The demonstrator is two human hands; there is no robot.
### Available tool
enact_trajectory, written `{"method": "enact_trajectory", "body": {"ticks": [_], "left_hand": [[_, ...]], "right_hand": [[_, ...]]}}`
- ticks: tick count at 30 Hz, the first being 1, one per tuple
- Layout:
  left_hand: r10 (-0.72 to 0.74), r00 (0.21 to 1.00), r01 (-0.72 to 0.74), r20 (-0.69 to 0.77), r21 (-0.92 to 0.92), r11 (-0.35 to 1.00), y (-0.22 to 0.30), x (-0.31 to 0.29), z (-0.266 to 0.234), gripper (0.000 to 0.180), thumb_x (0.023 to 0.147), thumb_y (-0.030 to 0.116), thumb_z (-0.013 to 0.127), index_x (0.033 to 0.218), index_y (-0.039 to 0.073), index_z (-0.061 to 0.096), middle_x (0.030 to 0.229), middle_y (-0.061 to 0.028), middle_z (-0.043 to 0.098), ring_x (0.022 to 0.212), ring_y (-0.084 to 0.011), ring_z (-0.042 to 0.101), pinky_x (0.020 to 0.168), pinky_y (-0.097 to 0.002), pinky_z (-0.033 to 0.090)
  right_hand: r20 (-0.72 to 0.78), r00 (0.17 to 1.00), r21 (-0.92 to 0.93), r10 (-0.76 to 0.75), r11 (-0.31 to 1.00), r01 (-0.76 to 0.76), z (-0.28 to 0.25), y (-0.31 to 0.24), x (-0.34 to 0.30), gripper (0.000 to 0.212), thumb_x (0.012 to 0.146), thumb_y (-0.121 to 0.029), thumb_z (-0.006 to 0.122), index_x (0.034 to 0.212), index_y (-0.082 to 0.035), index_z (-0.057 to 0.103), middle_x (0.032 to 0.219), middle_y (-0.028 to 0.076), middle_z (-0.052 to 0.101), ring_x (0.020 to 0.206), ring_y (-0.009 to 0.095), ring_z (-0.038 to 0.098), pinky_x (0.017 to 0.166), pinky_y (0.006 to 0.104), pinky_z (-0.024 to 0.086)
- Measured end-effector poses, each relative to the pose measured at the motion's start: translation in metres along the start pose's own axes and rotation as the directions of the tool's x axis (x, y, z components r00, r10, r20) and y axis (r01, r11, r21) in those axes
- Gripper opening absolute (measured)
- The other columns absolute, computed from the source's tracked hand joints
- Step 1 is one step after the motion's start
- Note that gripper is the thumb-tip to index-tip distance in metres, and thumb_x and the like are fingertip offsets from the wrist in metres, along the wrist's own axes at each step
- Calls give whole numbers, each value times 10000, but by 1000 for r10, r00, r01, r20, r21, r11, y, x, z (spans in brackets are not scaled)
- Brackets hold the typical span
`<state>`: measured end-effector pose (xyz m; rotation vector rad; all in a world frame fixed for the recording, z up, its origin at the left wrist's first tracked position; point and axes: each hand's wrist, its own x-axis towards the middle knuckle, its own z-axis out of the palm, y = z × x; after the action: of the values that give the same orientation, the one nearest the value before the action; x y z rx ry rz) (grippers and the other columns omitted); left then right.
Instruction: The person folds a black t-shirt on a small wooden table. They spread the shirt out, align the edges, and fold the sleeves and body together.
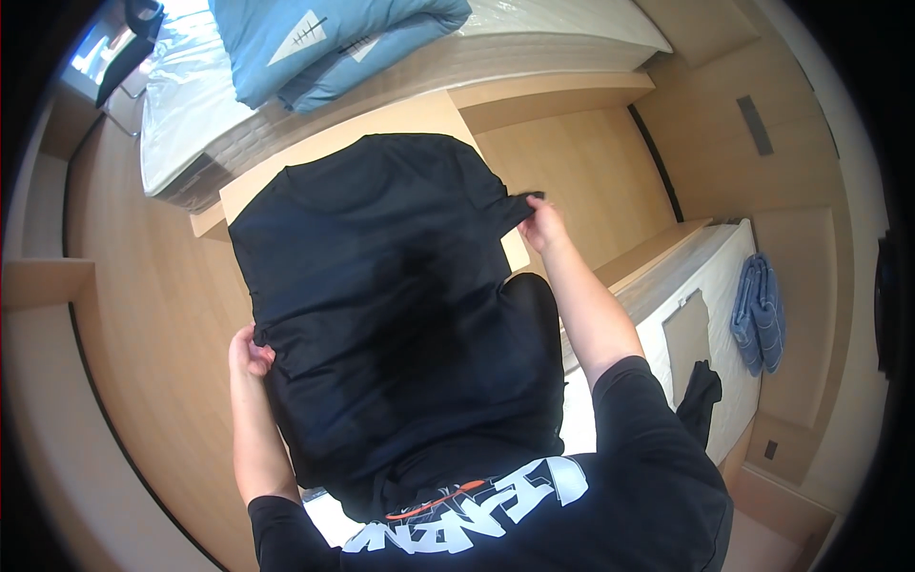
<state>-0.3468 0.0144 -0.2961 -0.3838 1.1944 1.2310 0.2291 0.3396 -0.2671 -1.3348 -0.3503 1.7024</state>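
Note:
A black T-shirt (372,219) lies spread over a pale wooden board (419,114), its collar end at the far side and its lower part reaching back toward my body. At the shirt's left edge, my left hand (252,353) is closed with the fabric pinched in its fingers. My right hand (543,225) grips the end of the right sleeve and pulls it out to the side, over the board's right edge. Some creases run across the lower half of the shirt.
Ahead stands a plastic-wrapped mattress (181,124) with a folded blue quilt (334,48) on it. To the right, another mattress (734,381) holds a folded blue-grey cloth (760,315), a grey flat panel (688,343) and a dark cloth (701,400). Wooden floor (143,267) lies left.

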Motion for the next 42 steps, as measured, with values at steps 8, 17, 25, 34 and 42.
{"method": "enact_trajectory", "body": {"ticks": [8, 17, 25, 34, 42], "left_hand": [[694, 687, -231, -217, 840, 492, -38, -24, 28, 632, 851, 313, 746, 1288, 2, 412, 1046, -134, 581, 916, -235, 585, 790, -370, 505], [782, 623, -193, 32, 975, 113, -172, -213, -11, 626, 855, 280, 726, 1301, -58, 445, 1294, -255, 467, 1251, -362, 439, 1065, -444, 355], [322, 921, -54, -217, 751, 659, -188, -277, -72, 270, 840, 91, 724, 1032, -13, 566, 916, -109, 650, 775, -201, 649, 661, -288, 537], [51, 999, -52, -12, -46, 998, -167, -309, -52, 161, 815, -25, 530, 975, -10, 543, 925, -202, 670, 732, -332, 699, 635, -437, 612], [223, 968, -222, 117, -22, 975, -137, -330, -14, 237, 787, -105, 487, 991, 11, 519, 917, -198, 647, 706, -335, 685, 644, -435, 623]], "right_hand": [[-206, 867, -847, -453, 526, 74, -26, 8, -62, 486, 811, -327, 755, 1107, -48, 488, 1017, 97, 574, 942, 239, 574, 865, 364, 486], [628, 740, -777, -242, -255, 576, -49, 50, -339, 492, 705, -200, 802, 1116, -78, 562, 1249, 180, 499, 1179, 389, 463, 996, 480, 375], [-50, 987, -961, -150, 277, -7, -124, 61, -357, 554, 747, -262, 830, 1098, 35, 521, 982, 140, 616, 877, 227, 619, 763, 327, 515], [-46, 978, -636, 202, 749, -184, -103, 30, -348, 127, 931, -88, 628, 1027, -52, 552, 778, 63, 650, 621, 135, 657, 538, 254, 542], [102, 944, -270, -315, 904, 331, -76, -12, -354, 347, 925, -29, 614, 1247, -36, 483, 863, 116, 657, 596, 152, 629, 545, 249, 545]]}}
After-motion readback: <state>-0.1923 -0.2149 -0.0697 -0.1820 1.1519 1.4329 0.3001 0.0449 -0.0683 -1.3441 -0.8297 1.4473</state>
